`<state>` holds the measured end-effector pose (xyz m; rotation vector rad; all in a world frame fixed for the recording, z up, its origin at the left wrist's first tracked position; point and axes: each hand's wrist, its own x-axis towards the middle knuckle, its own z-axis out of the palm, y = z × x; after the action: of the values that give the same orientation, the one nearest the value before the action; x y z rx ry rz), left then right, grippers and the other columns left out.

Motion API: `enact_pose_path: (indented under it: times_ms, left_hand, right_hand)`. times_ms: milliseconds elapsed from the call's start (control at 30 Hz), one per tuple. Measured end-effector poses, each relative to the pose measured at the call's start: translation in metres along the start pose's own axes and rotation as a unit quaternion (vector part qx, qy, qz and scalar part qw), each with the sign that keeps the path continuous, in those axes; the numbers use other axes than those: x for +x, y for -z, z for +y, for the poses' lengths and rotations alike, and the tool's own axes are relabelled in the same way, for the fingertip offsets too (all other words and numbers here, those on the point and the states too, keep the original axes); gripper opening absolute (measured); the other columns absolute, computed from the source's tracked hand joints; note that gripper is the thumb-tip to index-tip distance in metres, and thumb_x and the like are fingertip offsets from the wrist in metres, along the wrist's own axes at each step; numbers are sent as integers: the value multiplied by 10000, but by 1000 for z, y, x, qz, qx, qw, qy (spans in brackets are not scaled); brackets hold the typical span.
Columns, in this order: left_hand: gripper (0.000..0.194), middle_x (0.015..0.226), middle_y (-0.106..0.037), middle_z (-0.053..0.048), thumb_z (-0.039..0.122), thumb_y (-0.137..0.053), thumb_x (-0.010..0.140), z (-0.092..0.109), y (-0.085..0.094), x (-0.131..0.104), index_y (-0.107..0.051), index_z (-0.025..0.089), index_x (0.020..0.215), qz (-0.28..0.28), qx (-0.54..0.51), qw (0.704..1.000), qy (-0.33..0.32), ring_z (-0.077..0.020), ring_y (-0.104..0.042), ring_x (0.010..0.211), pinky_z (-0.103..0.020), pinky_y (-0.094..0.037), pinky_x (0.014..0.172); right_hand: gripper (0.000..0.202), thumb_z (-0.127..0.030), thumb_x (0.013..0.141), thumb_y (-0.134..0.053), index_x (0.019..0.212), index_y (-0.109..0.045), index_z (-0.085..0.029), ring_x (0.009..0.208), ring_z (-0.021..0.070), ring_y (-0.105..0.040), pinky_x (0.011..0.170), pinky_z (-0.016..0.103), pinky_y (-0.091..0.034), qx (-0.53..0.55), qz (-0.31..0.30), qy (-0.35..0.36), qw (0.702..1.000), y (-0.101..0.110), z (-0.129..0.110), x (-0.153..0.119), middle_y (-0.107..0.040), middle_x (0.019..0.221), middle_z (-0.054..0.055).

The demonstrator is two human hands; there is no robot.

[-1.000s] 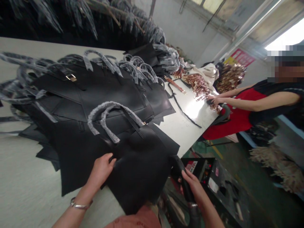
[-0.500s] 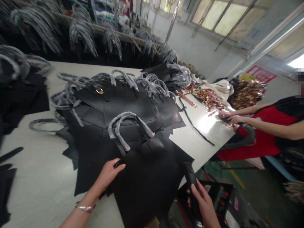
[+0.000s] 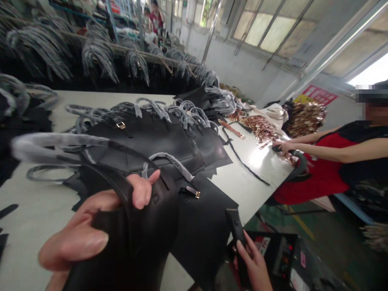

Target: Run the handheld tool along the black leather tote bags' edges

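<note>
My left hand [image 3: 91, 214] is closed around a black leather bag panel [image 3: 145, 238], lifted up and bent close to the camera. Its plastic-wrapped handle [image 3: 60, 145] swings out to the left, blurred. My right hand [image 3: 253, 258] grips a black handheld tool [image 3: 235, 222] with a flat, wide tip, pointing up beside the table's edge. Between the hands another black bag panel [image 3: 206, 218] lies on the pile, with a wrapped handle and a small gold buckle [image 3: 197, 194]. The tool's tip is near that panel's right edge.
More black panels [image 3: 151, 137] with wrapped handles are heaped across the white table [image 3: 251, 161]. A black cord [image 3: 245, 159] and brown straps with gold fittings [image 3: 260, 127] lie right. A co-worker in a red apron [image 3: 321, 173] works there. A black box with red lights [image 3: 281, 254] stands below.
My left hand has lifted a bag panel off the pile towards the camera, its handle swinging left. Another panel with a gold buckle now shows beneath. The tool stays in my right hand.
</note>
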<state>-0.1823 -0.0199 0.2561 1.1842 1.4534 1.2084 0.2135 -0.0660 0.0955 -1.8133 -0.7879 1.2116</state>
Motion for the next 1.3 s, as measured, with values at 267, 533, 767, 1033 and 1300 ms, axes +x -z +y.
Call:
enact_pose_path:
  times_ms: [267,533,767,1033,1300]
  left_hand:
    - [381,987,-694,-73,469,-424,857,-18,-127,46,-679,187,831,-241,43,968,-60,-264,-634,1003,-397,-505,921]
    - [293,1399,-547,-139,174,-483,894,-192,-189,-2,-630,175,1147,-246,337,893,-169,-255,-530,1285,-398,-459,1064]
    - [466,1509,-440,-98,78,-440,897,-239,-185,-31,-525,194,1340,-240,439,835,-228,-279,-421,1379,-482,-449,1072]
    - [408,1475,-481,-112,126,-438,921,-239,-185,-28,-554,172,1309,-219,426,832,-279,-267,-463,1343,-444,-421,1089]
    - [426,1466,-494,-99,114,-451,900,-239,-186,-29,-554,193,1306,-212,418,838,-279,-259,-480,1328,-440,-425,1082]
  right_hand:
    - [977,-594,645,-789,1433,-450,-127,480,168,-578,452,270,-468,-9,51,15,999,15,-11,0,-705,663,-7]
    - [955,-588,675,-773,1452,-429,-151,457,155,-576,418,259,-449,-22,40,9,999,29,-30,-2,-701,661,-8]
    - [915,-608,697,-732,1433,-452,-140,370,117,-551,348,223,-406,-70,-108,-77,989,-3,-10,12,-653,647,-14]
    - [694,-486,874,-578,1456,-389,-158,370,116,-564,329,202,-429,-64,-146,-131,978,-26,-19,38,-641,637,-9]
    - [705,-524,854,-585,1464,-406,-217,376,121,-569,336,208,-419,-114,-174,-139,968,-17,-21,31,-631,645,-19]
